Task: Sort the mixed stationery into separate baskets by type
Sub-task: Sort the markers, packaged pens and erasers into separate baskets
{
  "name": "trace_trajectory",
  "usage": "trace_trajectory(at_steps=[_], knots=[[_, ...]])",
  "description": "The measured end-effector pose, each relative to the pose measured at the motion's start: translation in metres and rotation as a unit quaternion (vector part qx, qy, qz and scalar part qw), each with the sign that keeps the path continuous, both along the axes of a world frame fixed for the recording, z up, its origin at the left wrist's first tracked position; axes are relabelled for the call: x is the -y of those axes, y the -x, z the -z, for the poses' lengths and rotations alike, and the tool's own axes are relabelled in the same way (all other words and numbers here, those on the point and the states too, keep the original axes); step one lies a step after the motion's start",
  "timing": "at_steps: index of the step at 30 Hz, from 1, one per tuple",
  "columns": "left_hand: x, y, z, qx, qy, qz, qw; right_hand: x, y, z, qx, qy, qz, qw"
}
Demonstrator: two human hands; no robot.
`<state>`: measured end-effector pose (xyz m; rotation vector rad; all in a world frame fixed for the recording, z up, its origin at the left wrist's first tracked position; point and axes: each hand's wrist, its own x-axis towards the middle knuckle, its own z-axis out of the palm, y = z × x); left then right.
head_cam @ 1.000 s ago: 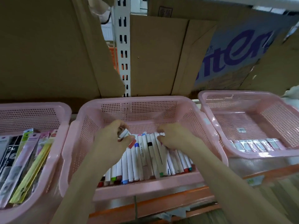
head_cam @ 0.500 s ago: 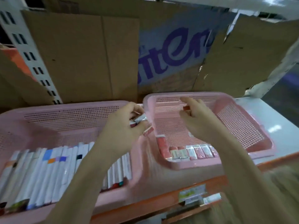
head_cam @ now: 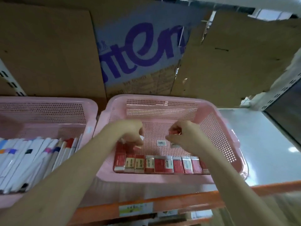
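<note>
We see both hands curled over the right-hand pink basket (head_cam: 216, 131) at frame centre, left hand (head_cam: 130, 134) and right hand (head_cam: 182, 136) each pinching small erasers above the eraser row (head_cam: 161, 163); markers (head_cam: 32, 160) fill the left basket (head_cam: 48, 103).

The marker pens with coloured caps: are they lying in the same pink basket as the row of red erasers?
No. The marker pens fill the left basket, while the red erasers line the right basket.

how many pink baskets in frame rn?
2. One basket sits centre-right and holds the erasers, with both hands inside it. The other basket is at the left edge, cropped, and holds markers. More may sit out of frame.
</note>
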<state>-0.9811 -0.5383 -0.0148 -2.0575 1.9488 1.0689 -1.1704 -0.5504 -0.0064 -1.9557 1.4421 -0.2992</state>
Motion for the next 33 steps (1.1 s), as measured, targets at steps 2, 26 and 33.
trace_trajectory(at_steps=[2,26,33], knots=[[-0.005,-0.007,0.005,0.026,-0.006,0.003,1.000,0.005,-0.006,0.005,-0.014,-0.016,-0.029,0.999],[-0.056,-0.034,-0.026,-0.144,0.276,-0.259,0.914,0.002,-0.098,0.022,-0.227,-0.043,-0.201,0.952],[-0.054,-0.029,-0.018,-0.101,0.300,-0.250,0.915,0.004,-0.084,0.024,-0.162,-0.073,-0.187,0.966]])
